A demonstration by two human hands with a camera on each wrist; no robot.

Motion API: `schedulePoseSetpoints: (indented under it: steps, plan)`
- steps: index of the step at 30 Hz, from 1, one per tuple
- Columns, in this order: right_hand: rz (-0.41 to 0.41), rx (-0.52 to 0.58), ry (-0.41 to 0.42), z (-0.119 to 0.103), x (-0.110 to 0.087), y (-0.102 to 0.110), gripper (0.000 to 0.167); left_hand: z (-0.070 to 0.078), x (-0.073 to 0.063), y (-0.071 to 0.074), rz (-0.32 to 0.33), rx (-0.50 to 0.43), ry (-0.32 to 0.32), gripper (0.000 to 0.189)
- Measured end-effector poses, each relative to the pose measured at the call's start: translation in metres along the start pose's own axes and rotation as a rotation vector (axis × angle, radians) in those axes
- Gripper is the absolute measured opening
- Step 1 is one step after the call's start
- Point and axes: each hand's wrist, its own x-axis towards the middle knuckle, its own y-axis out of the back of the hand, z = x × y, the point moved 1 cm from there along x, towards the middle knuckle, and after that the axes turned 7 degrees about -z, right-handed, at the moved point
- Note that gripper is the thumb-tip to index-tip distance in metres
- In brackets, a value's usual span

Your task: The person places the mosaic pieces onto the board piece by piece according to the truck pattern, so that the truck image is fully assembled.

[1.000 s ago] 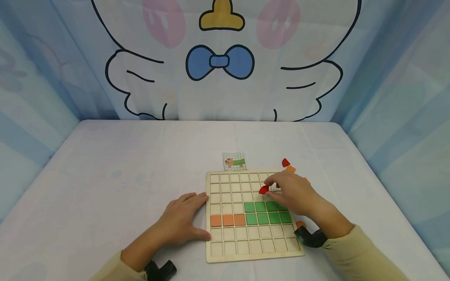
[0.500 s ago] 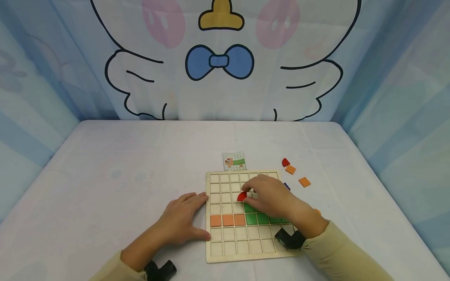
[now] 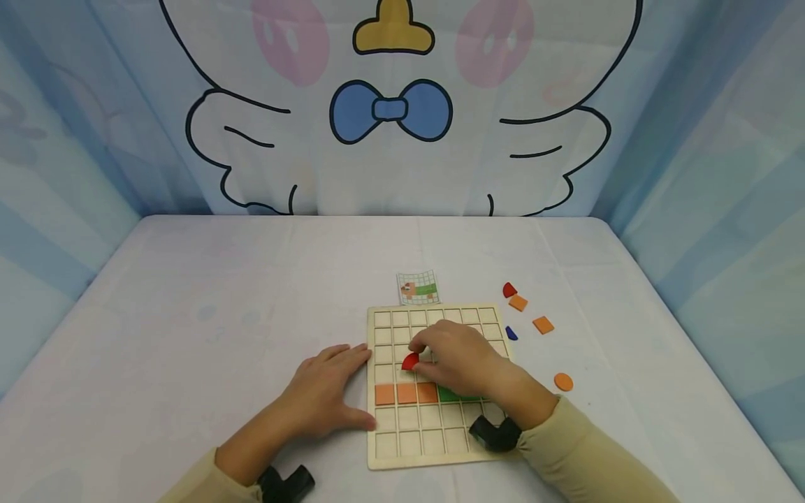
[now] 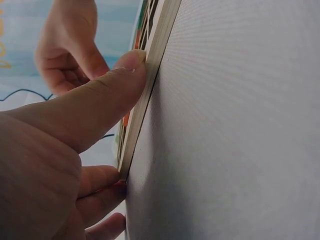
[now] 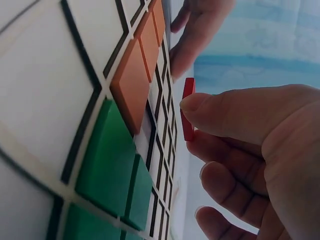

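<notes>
My right hand [image 3: 462, 360] pinches a red quarter-round tile [image 3: 410, 362] between thumb and fingers, over the wooden grid board [image 3: 402, 457]. In the right wrist view the red tile [image 5: 188, 110] is seen edge-on, raised off the board. Three light-orange square tiles [image 3: 407, 394] fill cells in one row. Green square tiles [image 3: 449, 395] adjoin them to the right, partly hidden under my right hand. My left hand [image 3: 323, 395] touches the board's left edge with thumb and fingertips, the thumb [image 4: 107, 95] against the rim in the left wrist view.
A small pattern card [image 3: 418, 288] lies behind the board. To the right lie another red quarter-round tile [image 3: 509, 290], two orange squares [image 3: 544, 325], a dark blue piece [image 3: 512, 334] and an orange disc [image 3: 563, 382]. A printed curtain [image 3: 390, 168] stands behind the table.
My right hand has carried the red tile leftward across the board, from its upper right to above the light-orange row. Loose pieces at the right came into sight. My left hand stays put.
</notes>
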Motion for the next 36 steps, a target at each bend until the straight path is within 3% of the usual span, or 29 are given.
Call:
schedulePoseSetpoints:
  steps: [36]
  plan:
    - [-0.022, -0.010, 0.061, -0.023, 0.023, -0.017, 0.017, 0.000, -0.003, 0.002, 0.006, -0.006, -0.015, 0.099]
